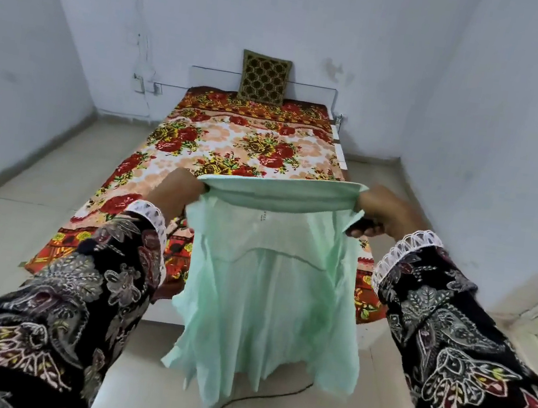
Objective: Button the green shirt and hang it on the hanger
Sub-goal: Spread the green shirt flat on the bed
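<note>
You hold the thin green shirt [270,283] up in the air between your two hands. Your left hand [177,194] grips the left end of its collar, and your right hand [381,216] grips the right end. Behind the shirt is the bed with the flowered blanket [227,142]. The patterned square cushion [264,78] stands at the far end of the bed, against the wall. A thin dark cord [262,398] lies on the floor under the shirt.
</note>
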